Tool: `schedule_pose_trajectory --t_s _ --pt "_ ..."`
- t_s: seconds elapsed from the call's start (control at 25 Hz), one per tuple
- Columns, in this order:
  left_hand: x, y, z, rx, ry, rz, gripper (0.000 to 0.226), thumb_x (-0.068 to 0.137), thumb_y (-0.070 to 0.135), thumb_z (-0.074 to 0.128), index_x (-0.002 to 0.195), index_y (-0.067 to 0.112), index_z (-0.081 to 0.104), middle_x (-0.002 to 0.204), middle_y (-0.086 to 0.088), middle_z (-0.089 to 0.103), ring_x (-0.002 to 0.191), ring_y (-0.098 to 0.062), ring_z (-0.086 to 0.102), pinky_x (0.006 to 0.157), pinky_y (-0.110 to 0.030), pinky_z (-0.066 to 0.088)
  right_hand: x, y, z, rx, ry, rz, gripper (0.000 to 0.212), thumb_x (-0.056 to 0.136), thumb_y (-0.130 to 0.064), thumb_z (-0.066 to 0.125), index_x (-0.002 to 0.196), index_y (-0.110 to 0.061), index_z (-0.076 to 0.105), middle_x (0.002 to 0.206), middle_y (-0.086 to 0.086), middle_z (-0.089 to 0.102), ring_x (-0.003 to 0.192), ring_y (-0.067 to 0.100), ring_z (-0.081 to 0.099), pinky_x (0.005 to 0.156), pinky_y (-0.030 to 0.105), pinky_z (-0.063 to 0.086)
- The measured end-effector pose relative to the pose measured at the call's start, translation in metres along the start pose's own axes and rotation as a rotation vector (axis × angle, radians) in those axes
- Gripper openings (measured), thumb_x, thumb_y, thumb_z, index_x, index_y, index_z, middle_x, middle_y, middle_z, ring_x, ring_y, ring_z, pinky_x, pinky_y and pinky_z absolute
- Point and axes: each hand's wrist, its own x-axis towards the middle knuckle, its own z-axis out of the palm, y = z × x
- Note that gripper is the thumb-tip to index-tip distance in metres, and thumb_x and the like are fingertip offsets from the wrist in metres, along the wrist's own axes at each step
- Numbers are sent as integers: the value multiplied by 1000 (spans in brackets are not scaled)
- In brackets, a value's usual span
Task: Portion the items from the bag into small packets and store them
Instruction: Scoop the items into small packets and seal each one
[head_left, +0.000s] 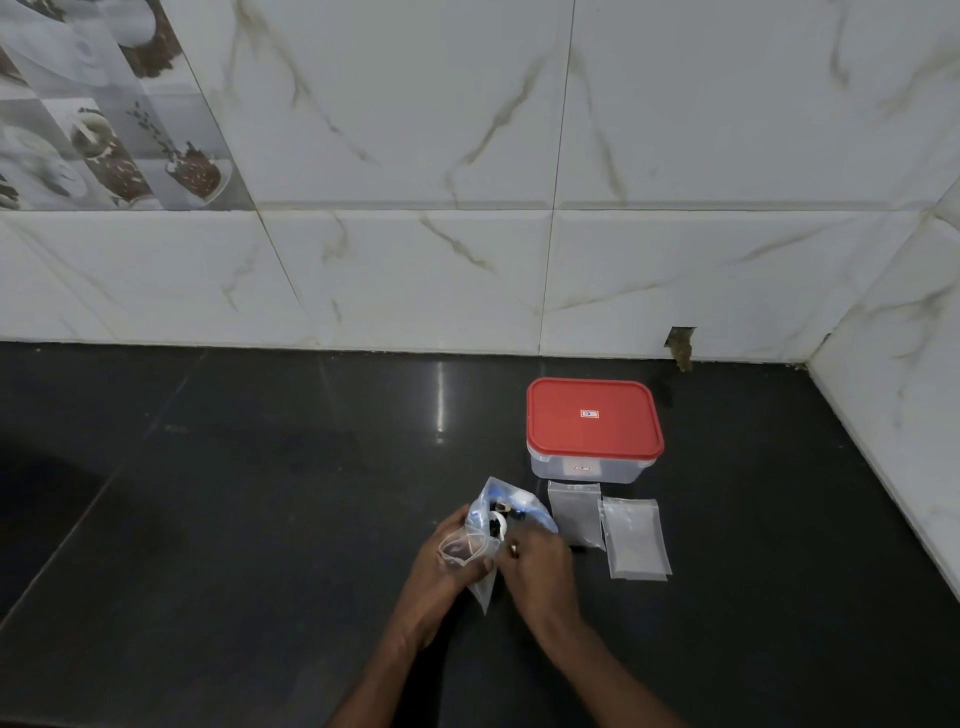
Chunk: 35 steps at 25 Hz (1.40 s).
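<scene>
Two bare hands work a clear bag (491, 525) of small parts on the dark counter (260, 493): the left hand (447, 561) curls its fingers round the bag's side, while the right hand (535, 566) bunches its fingers at the mouth, pinching plastic or a piece, too small to tell. Holding the mouth wide and upward, and lifting few pieces at a time toward the two empty packets (636, 538) lying flat at three o'clock, looks the sound approach. Open counter spreads to nine o'clock; the red-lidded box (592, 415) at one o'clock and the tiled wall (467, 260) at twelve hem the far side.
</scene>
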Motion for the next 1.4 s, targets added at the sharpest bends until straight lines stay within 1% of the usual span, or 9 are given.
schedule_pose_trajectory --t_s 0.16,0.36,0.52,0.68,0.88,1.0,1.24,1.32,1.4 --pt "1 3 0 11 -1 3 64 83 11 79 142 20 54 126 -5 72 116 -23 69 101 -36 53 19 -1 -14 651 40 576 17 81 6 66 68 -3 72 57 9 68 47 20 66 54 40 61" --pt "3 -3 -2 -3 59 -26 67 78 19 80 140 17 55 124 -8 73 115 -27 69 99 -38 54 18 1 -34 746 92 652 12 81 6 68 70 3 70 62 19 69 50 23 65 53 37 60" --pt "3 -3 0 29 96 -48 60 74 29 83 129 17 63 120 -8 73 111 -26 71 96 -41 56 10 -9 -59 738 103 516 11 82 4 68 72 2 71 59 14 68 47 17 64 51 29 59" --pt "3 3 8 70 177 -61 60 62 37 83 117 23 65 115 -2 73 101 -14 73 92 -37 58 -8 -15 -66 558 103 217 19 80 -3 67 64 -12 70 55 3 67 49 17 66 56 36 59" --pt "3 5 10 109 221 -91 54 59 35 84 109 31 65 110 3 72 96 -10 72 90 -35 59 -33 9 -40 -172 224 -581 11 81 -17 58 76 -16 67 74 -2 61 61 14 58 52 24 47" --pt "2 4 8 122 225 -82 55 58 34 82 111 30 66 112 4 71 98 -8 71 92 -35 58 -44 27 -31 -379 256 -819 13 84 -12 59 95 -10 66 83 4 64 70 18 62 53 26 45" --pt "1 2 10 113 231 -84 54 57 40 83 108 32 68 112 4 72 98 -9 72 90 -35 59 -40 39 -32 -373 346 -869 19 88 -10 61 100 -4 74 94 8 69 84 18 62 67 23 47" --pt "0 2 10 115 220 -79 55 56 44 84 107 30 69 110 7 72 97 -7 72 88 -32 59 -33 35 -33 -200 350 -723 15 87 -11 62 95 -6 74 90 5 68 81 12 62 71 20 48" --pt "-1 3 10 114 216 -75 54 59 44 85 108 29 71 109 9 72 97 -6 72 88 -31 58 -20 30 -39 82 346 -377 7 85 -7 67 84 -12 73 79 -2 65 72 7 58 67 18 47"
